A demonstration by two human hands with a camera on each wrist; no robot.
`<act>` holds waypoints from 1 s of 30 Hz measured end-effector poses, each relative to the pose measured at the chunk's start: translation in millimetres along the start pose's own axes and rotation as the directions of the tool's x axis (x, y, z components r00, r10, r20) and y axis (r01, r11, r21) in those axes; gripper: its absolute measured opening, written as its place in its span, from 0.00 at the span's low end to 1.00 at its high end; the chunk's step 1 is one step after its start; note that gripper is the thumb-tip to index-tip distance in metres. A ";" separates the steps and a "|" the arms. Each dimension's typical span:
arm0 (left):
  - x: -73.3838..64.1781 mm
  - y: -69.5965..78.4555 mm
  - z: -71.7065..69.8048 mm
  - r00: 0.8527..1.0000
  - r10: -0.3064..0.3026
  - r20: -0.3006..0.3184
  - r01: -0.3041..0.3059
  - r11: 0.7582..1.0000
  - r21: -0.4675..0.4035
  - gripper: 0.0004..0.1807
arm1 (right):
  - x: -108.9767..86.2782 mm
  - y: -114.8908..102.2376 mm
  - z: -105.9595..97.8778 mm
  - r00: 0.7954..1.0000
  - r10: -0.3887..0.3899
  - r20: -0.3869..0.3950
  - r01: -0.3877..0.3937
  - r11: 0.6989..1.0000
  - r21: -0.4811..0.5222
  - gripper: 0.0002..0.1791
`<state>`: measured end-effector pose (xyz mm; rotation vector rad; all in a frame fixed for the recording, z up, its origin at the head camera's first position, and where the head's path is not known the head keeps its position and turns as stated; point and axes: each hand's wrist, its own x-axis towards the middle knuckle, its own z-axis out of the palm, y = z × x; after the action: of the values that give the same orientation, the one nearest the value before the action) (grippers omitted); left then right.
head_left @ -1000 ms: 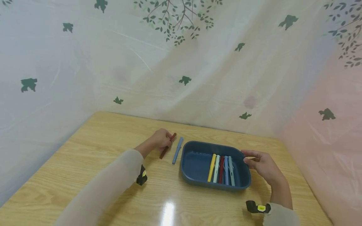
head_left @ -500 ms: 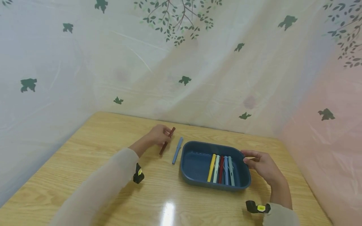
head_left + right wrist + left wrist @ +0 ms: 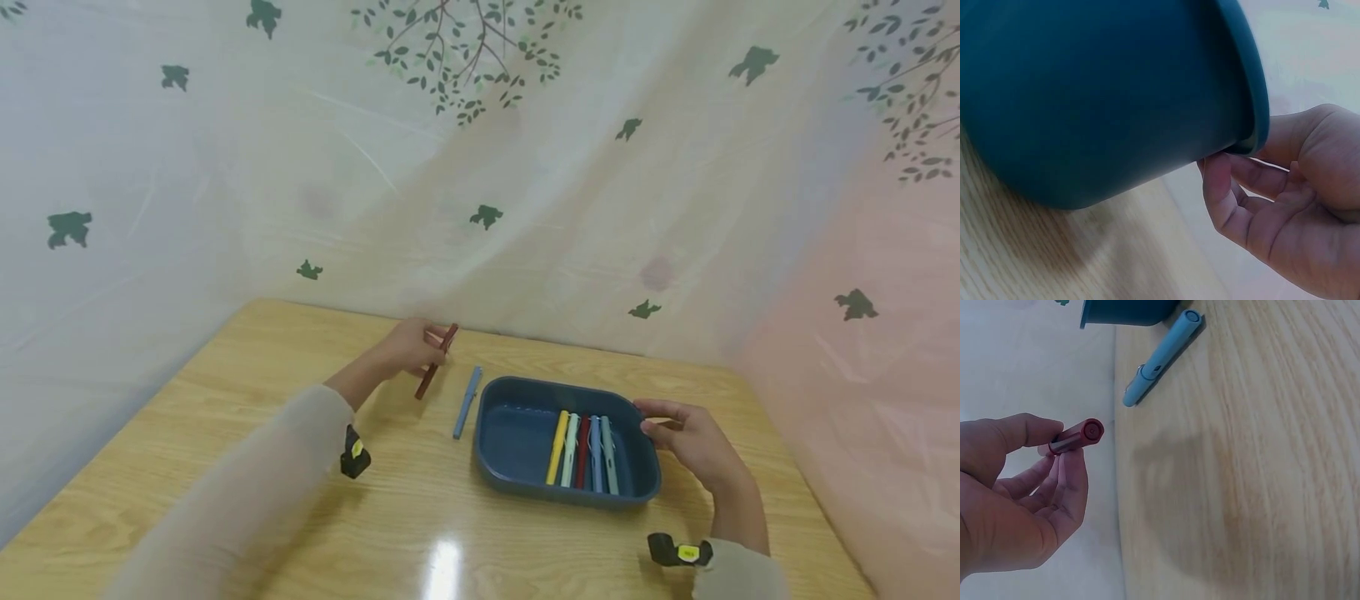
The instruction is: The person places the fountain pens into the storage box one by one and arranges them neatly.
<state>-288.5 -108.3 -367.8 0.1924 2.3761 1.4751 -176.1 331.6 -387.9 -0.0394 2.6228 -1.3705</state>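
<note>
My left hand pinches a dark red pen between thumb and fingers, lifted over the far part of the table. The left wrist view shows one end of this red pen facing the camera. A light blue pen lies on the table, between that hand and a dark blue box. Several pens lie side by side in the box's right half: yellow, pale green, red, blue and grey-green. My right hand grips the box's rim at its far right corner.
The wooden table ends at a pale curtain printed with birds and leaves, which hangs behind and at both sides. Black wrist cameras sit by both sleeves. The box's left half shows bare floor.
My left hand has moved up and to the left, raising the red pen away from the light blue pen. The right hand keeps its hold on the box, and the view shifts slightly.
</note>
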 end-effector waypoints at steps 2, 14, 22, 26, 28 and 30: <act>-2.4 3.7 -2.8 1.000 0.004 0.002 -0.004 1.000 0.002 0.27 | -0.5 -0.2 0.8 1.000 0.002 0.004 -0.002 1.000 0.005 0.25; -7.8 21.1 -10.7 1.000 0.025 0.005 -0.026 0.998 0.061 0.27 | -0.6 0.1 2.6 1.000 0.016 0.010 -0.016 1.000 0.010 0.25; -13.1 30.8 -5.9 0.999 0.048 0.025 -0.050 0.993 0.103 0.25 | 0.7 -0.1 1.9 1.000 0.014 0.003 -0.014 1.000 0.019 0.25; -15.9 36.3 -3.4 0.998 0.062 0.032 -0.066 0.988 0.142 0.25 | 0.6 0.0 1.4 1.000 -0.001 0.001 0.001 1.000 0.009 0.25; -17.3 39.5 -2.2 0.997 0.070 0.034 -0.074 0.985 0.157 0.24 | 0.3 0.2 1.5 1.000 -0.007 -0.001 0.007 1.000 0.004 0.25; -18.8 42.7 -0.6 0.996 0.078 0.038 -0.083 0.982 0.169 0.24 | 0.0 0.5 1.5 1.000 -0.016 0.000 0.016 1.000 -0.003 0.25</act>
<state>-273.8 -94.9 -325.6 0.3543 2.4957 1.2920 -175.9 330.6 -389.2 -0.0605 2.6304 -1.3714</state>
